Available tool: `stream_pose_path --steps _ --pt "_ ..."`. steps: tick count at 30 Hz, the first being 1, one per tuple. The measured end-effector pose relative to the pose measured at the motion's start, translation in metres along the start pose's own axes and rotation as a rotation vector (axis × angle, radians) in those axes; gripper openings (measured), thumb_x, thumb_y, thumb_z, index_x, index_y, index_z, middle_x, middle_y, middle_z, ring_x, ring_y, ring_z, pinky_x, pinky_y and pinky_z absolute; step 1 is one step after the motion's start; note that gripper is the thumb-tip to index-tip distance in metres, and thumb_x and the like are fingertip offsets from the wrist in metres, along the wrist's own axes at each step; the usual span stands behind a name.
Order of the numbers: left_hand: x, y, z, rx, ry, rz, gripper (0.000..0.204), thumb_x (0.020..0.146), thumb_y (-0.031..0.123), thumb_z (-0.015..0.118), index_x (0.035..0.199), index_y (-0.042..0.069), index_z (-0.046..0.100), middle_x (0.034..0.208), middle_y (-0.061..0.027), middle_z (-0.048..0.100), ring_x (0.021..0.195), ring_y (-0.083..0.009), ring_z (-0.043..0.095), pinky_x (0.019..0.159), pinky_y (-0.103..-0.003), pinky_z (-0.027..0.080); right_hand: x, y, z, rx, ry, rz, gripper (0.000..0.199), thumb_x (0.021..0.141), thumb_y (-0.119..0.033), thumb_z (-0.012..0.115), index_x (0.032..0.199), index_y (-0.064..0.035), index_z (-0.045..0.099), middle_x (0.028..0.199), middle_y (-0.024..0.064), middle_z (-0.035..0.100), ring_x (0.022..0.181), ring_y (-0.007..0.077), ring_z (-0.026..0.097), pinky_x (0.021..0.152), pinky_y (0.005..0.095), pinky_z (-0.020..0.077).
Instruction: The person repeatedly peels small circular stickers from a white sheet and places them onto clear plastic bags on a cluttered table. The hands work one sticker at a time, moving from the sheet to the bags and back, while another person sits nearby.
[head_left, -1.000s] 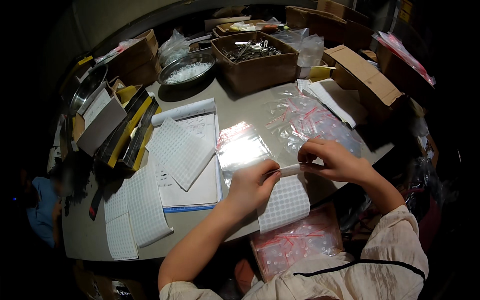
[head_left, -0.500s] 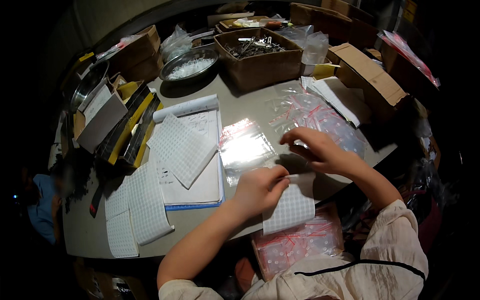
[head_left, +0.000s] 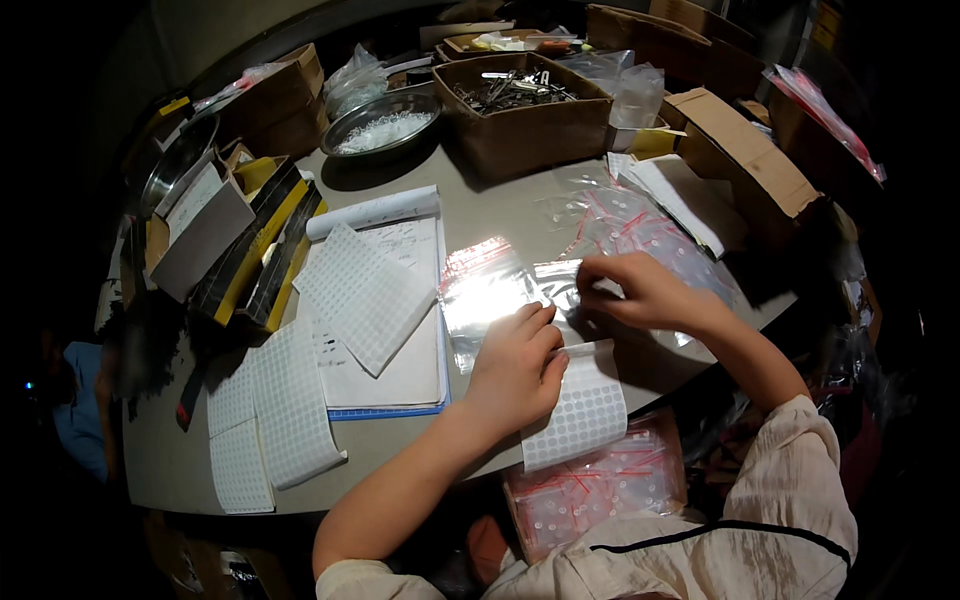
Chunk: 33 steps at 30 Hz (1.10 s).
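Grey desk [head_left: 480,215] crowded with boxes and sticker sheets.
Left hand [head_left: 515,365] presses flat, fingers extended, on a white dotted sticker sheet [head_left: 580,410]; right hand [head_left: 640,290] fingers pinch a small clear bag [head_left: 560,285].

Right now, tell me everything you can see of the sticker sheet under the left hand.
The sticker sheet is a white rectangular sheet covered in rows of small round dots, paper-like. It lies flat, slightly skewed, at the near edge of the grey table, its lower end overhanging. The left hand presses its upper left part; its top edge reaches toward the right hand.
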<state>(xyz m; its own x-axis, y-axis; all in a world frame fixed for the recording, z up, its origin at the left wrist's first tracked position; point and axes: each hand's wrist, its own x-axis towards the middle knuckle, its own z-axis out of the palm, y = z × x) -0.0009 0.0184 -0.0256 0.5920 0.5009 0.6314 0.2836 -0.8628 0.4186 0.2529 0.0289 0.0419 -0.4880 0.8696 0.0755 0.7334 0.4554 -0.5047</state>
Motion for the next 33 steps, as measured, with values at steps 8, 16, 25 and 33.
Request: stream_pose_path --steps 8,16,25,33 --pt "-0.006 -0.006 0.007 0.071 -0.123 -0.014 0.018 0.084 0.01 0.072 0.098 -0.001 0.066 0.128 -0.0272 0.066 0.128 -0.0431 0.058 0.108 -0.051 0.044 0.041 0.028 0.037 -0.338 0.216 -0.193 0.024 0.091 -0.023 0.078 0.1 -0.0036 0.067 0.123 0.0137 0.062 0.129 0.0372 0.048 0.111 0.0483 0.0392" --pt "-0.01 -0.007 0.013 0.099 -0.147 -0.061 0.019 0.085 0.011 0.071 0.098 -0.001 0.066 0.133 -0.0282 0.064 0.13 -0.0449 0.056 0.109 -0.052 0.042 -0.001 0.025 0.034 -0.458 0.367 0.067 0.066 0.085 -0.045 0.083 0.134 -0.0082 0.057 0.135 0.0191 0.051 0.132 0.0426 0.043 0.113 0.0542 0.0352" --pt "0.011 0.013 -0.012 -0.174 -0.125 0.002 0.016 0.082 0.015 0.074 0.091 0.004 0.066 0.143 -0.0238 0.061 0.137 -0.0434 0.053 0.115 -0.054 0.036 -0.066 0.019 0.036 -0.576 0.142 0.151 0.113 0.085 -0.078 0.064 0.165 -0.0084 0.026 0.161 0.0264 0.03 0.149 0.0485 0.026 0.123 0.0654 0.0141" --pt "0.007 0.019 -0.017 -0.214 -0.329 0.011 0.019 0.086 0.019 0.072 0.093 0.003 0.064 0.146 -0.0242 0.061 0.142 -0.0397 0.051 0.121 -0.055 0.032 -0.088 0.046 0.008 -0.703 0.08 0.205 0.13 0.072 -0.091 0.063 0.165 -0.0068 0.027 0.167 0.0285 0.024 0.156 0.0508 0.013 0.122 0.0727 0.0016"
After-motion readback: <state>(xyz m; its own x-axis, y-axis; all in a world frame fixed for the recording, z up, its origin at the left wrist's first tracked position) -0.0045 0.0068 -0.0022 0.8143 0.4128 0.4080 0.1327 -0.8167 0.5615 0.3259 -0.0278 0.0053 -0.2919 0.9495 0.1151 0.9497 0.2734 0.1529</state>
